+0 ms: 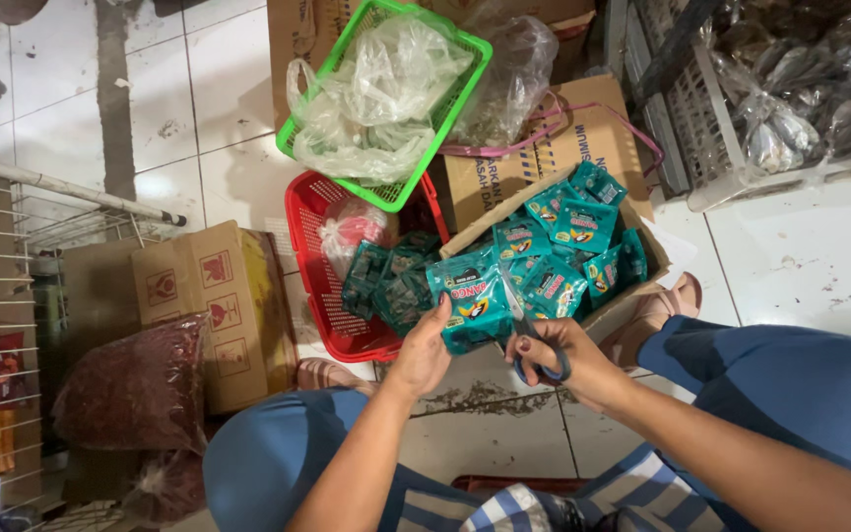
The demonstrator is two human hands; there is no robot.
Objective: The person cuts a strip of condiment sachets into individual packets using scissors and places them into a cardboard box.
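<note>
- White tiled floor [199, 108], grimy in spots; I'm sitting low with boxes and baskets packed around me.
- My left hand [424, 353] pinches a teal sachet strip [473, 296] by its lower edge: thumb on the front, other fingers behind.
- My right hand [568, 360] grips blue-handled scissors [534, 345], fingers curled through the loops; blades point up at the strip's right edge. Can't tell if the blades are parted.
- The strip hangs just in front of an open cardboard box [632, 212] full of the same teal sachets [573, 227].
- Red basket [312, 266] just left of the box holds darker teal packets [391, 281] and a bagged item.
- Green basket [445, 108] sits tilted across the red one's far rim, stuffed with clear plastic bags [376, 94].
- Brown carton [214, 305] at left, a bag of dark red stuff [135, 384] leaning against it.
- White wire rack [12, 227] at far left edge.
</note>
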